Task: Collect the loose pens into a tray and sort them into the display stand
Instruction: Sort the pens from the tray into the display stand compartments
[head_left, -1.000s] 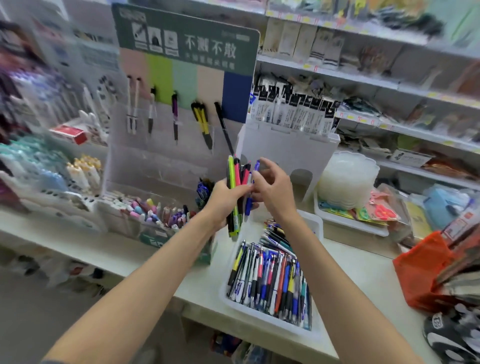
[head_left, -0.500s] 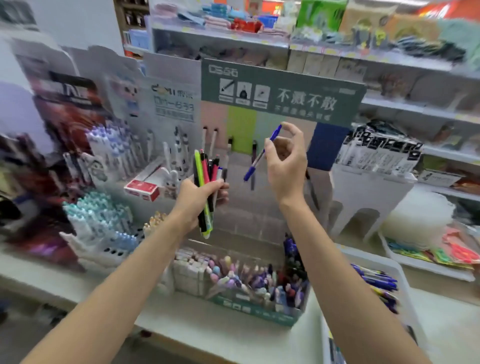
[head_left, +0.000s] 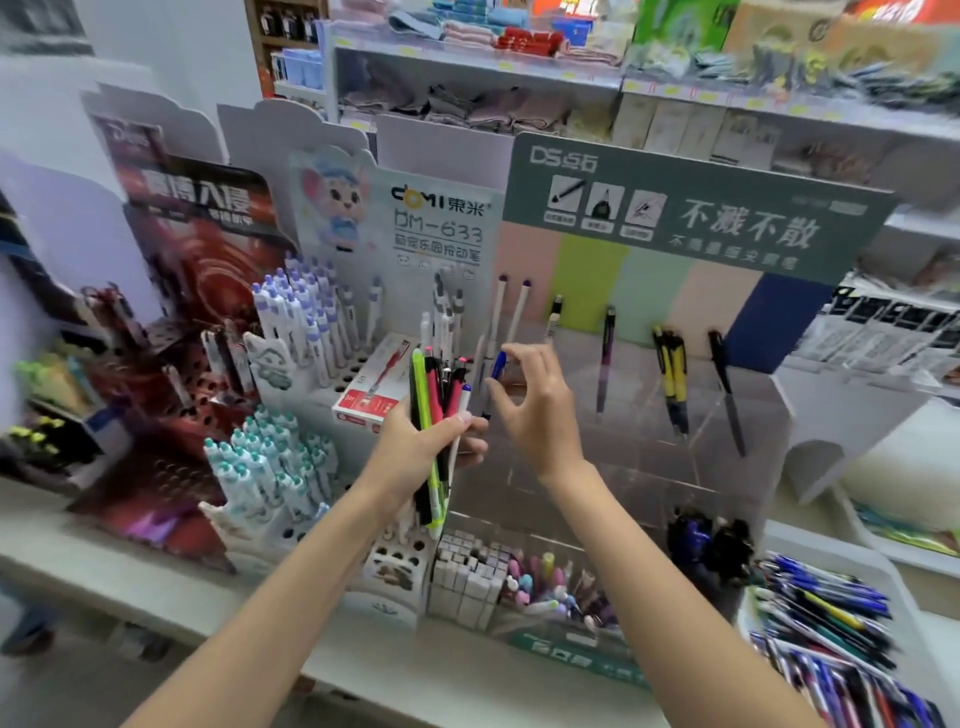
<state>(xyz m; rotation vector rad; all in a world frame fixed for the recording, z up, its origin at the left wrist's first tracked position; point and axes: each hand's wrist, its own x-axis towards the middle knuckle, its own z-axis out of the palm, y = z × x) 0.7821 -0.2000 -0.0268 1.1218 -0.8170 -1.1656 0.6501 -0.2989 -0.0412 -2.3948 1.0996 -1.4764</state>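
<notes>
Head view, centre frame: our left hand (head_left: 415, 447) grips a bundle of pens (head_left: 434, 415); our right hand (head_left: 535, 410) pinches a blue pen (head_left: 496, 371) before the clear display stand (head_left: 649, 405). At lower right the white tray (head_left: 893, 577) holds more loose pens (head_left: 821, 623).

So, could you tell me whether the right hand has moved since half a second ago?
Yes. The right hand with the blue pen has dropped from just below the green sign to beside the left hand.
</notes>
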